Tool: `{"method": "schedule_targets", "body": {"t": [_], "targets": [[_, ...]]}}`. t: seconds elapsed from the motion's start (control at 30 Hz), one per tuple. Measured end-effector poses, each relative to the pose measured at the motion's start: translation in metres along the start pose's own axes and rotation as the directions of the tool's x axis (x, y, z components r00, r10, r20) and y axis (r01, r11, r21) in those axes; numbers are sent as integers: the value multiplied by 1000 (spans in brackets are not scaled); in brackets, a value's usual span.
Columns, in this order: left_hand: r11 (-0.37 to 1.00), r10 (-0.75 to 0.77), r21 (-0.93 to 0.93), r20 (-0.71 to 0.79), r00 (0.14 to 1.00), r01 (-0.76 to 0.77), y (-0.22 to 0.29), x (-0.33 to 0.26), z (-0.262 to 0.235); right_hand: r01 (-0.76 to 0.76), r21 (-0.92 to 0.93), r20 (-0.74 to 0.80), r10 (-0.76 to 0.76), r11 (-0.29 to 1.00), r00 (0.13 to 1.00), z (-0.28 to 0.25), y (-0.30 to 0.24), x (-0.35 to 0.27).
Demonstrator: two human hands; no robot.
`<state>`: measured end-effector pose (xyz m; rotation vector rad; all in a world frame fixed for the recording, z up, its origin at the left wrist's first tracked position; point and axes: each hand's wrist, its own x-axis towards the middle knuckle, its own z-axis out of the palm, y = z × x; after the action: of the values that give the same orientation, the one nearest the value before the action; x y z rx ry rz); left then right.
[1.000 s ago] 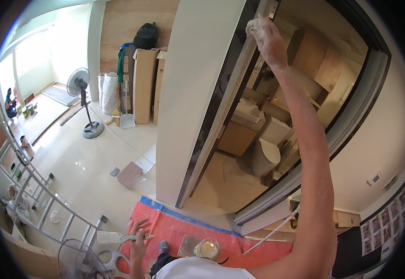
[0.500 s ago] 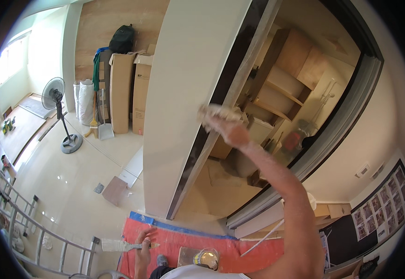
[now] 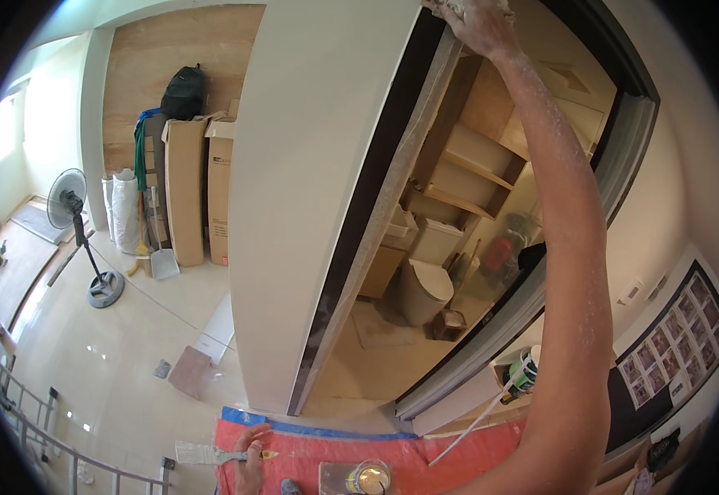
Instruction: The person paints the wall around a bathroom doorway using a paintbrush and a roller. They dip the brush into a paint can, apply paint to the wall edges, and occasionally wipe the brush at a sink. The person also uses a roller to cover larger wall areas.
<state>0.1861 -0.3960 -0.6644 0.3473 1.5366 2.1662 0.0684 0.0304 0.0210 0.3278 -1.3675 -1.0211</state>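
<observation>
Head view: right hand (image 3: 490, 26) clutching crumpled off-white cloth (image 3: 453, 7) by dark doorframe (image 3: 380, 157), likely wiping; left hand (image 3: 250, 464) gripping pale-bristled paintbrush (image 3: 198, 453); next: steady pressure.

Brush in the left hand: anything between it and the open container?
A foot shows low between the left hand, which holds the brush, and the container; nothing visible blocks the space above it.

Near, red floor sheet (image 3: 335, 452) with blue edging strip (image 3: 310, 428); near left, whitish brush (image 3: 203, 454); far left, black backpack (image 3: 184, 92), tan cartons (image 3: 186, 190); right, white chart (image 3: 679, 342) (gridded with pictures) against black board (image 3: 648, 421)
</observation>
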Motion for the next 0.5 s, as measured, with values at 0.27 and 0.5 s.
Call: {"method": "schedule_targets", "body": {"t": [0.27, 0.5], "targets": [[999, -11, 52, -3, 1000, 11, 10, 2, 11, -127, 382, 252, 28, 915, 967, -43, -136, -144], [985, -35, 166, -18, 999, 38, 26, -1, 16, -372, 670, 631, -228, 643, 742, -148, -354, -350]]}}
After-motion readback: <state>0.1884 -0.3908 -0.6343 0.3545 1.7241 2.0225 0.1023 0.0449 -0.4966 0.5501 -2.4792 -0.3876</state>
